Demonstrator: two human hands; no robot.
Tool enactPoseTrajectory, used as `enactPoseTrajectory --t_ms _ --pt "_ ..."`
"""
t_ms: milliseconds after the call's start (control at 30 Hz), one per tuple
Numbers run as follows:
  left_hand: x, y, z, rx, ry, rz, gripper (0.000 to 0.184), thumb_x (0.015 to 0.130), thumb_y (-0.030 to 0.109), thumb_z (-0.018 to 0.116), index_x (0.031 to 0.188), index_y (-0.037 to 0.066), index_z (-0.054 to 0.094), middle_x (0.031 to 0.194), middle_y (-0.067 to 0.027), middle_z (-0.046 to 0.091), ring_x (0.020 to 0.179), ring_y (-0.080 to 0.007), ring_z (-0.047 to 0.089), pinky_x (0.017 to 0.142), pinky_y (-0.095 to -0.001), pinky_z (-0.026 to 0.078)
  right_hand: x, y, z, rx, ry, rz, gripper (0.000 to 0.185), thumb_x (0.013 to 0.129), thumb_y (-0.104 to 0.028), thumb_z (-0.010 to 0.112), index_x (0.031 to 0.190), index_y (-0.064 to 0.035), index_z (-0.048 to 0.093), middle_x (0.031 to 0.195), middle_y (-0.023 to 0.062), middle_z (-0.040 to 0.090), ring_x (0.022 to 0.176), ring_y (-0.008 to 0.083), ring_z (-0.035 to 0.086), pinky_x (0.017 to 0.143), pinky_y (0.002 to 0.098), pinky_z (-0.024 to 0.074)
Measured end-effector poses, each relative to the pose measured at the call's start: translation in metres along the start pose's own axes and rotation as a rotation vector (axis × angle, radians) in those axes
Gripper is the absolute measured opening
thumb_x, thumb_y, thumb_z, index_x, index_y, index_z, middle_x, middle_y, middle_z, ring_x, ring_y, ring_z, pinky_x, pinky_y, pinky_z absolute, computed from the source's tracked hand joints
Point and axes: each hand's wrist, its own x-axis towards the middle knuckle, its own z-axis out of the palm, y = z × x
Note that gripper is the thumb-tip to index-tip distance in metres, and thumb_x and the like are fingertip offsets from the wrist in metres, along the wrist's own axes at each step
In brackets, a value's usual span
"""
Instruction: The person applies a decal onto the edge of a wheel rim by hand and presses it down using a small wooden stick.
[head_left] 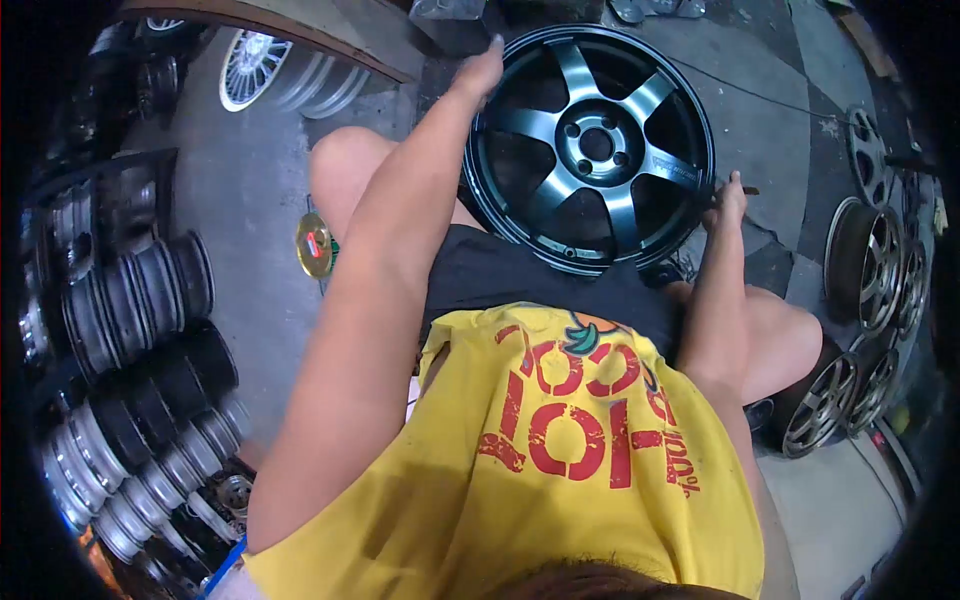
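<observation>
Just beyond the dark shorts (pixel 510 285) sits the wheel (pixel 600 172). The right hand (pixel 731 200) is partly curled by its edge, hold unclear; farther out, the left hand (pixel 480 75) loosely cups the rim. Even, opposed pressure should steady it best.

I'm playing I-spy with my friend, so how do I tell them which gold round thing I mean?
Start at the big dark wheel between the two hands, then go left, past the left arm. Beside the bent left leg is a small gold disc. Unlike the wheels, it has no spokes, just a red-and-white patch near its middle.
</observation>
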Motion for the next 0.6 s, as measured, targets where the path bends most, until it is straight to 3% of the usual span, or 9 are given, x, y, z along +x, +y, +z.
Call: enactPoseTrajectory --t_ms 167,233,267,300,333,367,400,533,600 --pt "0.027 0.009 0.028 -0.101 -0.13 0.14 0.087 0.105 0.066 0.043 0.147 -0.009 0.056 0.156 -0.0319 0.051 0.15 -0.0413 0.046 0.122 -0.0451 0.034 0.006 -0.026 -0.018 0.135 -0.01 -0.097 0.059 0.107 -0.045 0.06 0.138 0.0043 0.05 0.122 0.0217 0.065 0.096 0.0375 0.071 0.083 0.0565 0.0601" --pt "-0.003 0.051 0.033 -0.02 0.03 0.585 0.069 0.105 0.055 0.052 0.143 -0.001 0.063 0.146 -0.028 0.062 0.142 -0.041 0.055 0.118 -0.0462 0.04 -0.021 -0.047 -0.019 0.029 0.121 -0.194 0.052 0.107 -0.042 0.06 0.131 0.003 0.057 0.121 0.0193 0.067 0.101 0.0347 0.07 0.086 0.0532 0.0593" --pt "-0.017 0.084 0.032 -0.414 -0.194 0.598 0.077 0.107 0.056 0.056 0.153 -0.005 0.051 0.155 -0.0219 0.056 0.146 -0.0331 0.049 0.122 -0.0384 0.035 -0.028 -0.06 -0.021 -0.029 0.138 -0.317 0.046 0.105 -0.041 0.065 0.129 -0.0023 0.062 0.111 0.0135 0.068 0.099 0.029 0.069 0.084 0.048 0.0565" --pt "-0.054 0.122 0.018 -0.352 -0.224 0.679 0.074 0.107 0.054 0.057 0.149 -0.007 0.054 0.154 -0.0221 0.056 0.145 -0.0324 0.05 0.121 -0.0394 0.036 -0.034 -0.074 -0.022 -0.082 0.152 -0.44 0.04 0.102 -0.039 0.069 0.126 -0.0075 0.066 0.101 0.0076 0.069 0.098 0.0233 0.067 0.082 0.0428 0.0537" --pt "-0.072 0.143 0.016 -0.294 -0.033 0.881 0.064 0.108 0.048 0.059 0.144 -0.006 0.059 0.144 -0.0197 0.064 0.134 -0.029 0.058 0.114 -0.0381 0.043 -0.047 -0.09 -0.022 -0.068 0.032 -0.599 0.042 0.102 -0.035 0.072 0.129 -0.0035 0.063 0.113 0.0092 0.071 0.107 0.0228 0.067 0.091 0.041 0.0522" --pt "-0.116 0.164 -0.006 -0.384 -0.242 0.892 0.054 0.108 0.04 0.061 0.14 -0.004 0.062 0.133 -0.0151 0.069 0.122 -0.0236 0.063 0.107 -0.035 0.047 -0.062 -0.105 -0.022 -0.04 -0.105 -0.75 0.046 0.101 -0.031 0.074 0.131 0.0005 0.06 0.125 0.0108 0.073 0.117 0.0223 0.066 0.1 0.0392 0.0507" --pt "-0.153 0.174 -0.029 -0.24 -0.139 1.007 0.047 0.108 0.034 0.062 0.138 -0.002 0.064 0.124 -0.011 0.071 0.114 -0.0185 0.064 0.102 -0.0318 0.048 -0.095 -0.117 -0.018 -0.019 -0.252 -0.868 0.041 0.103 -0.024 0.072 0.132 0.0007 0.059 0.129 0.011 0.072 0.117 0.0219 0.067 0.099 0.0383 0.0509" --pt "-0.223 0.144 -0.11 0.187 -0.073 0.943 0.052 0.106 0.039 0.063 0.14 -0.001 0.064 0.13 -0.0147 0.071 0.119 -0.0259 0.065 0.107 -0.0371 0.049 -0.184 -0.132 -0.029 -0.118 -0.46 -1.102 0.043 0.106 -0.012 0.061 0.142 0.01 0.054 0.143 0.0253 0.063 0.128 0.036 0.067 0.107 0.0454 0.0544" --pt "-0.222 0.096 -0.142 0.427 0.011 0.906 0.049 0.103 0.038 0.066 0.133 -0.001 0.067 0.128 -0.0172 0.073 0.119 -0.028 0.068 0.107 -0.039 0.05 -0.219 -0.135 -0.023 -0.111 -0.356 -1.063 0.043 0.107 -0.007 0.057 0.145 0.0117 0.051 0.145 0.0286 0.06 0.129 0.0384 0.066 0.107 0.0456 0.056"
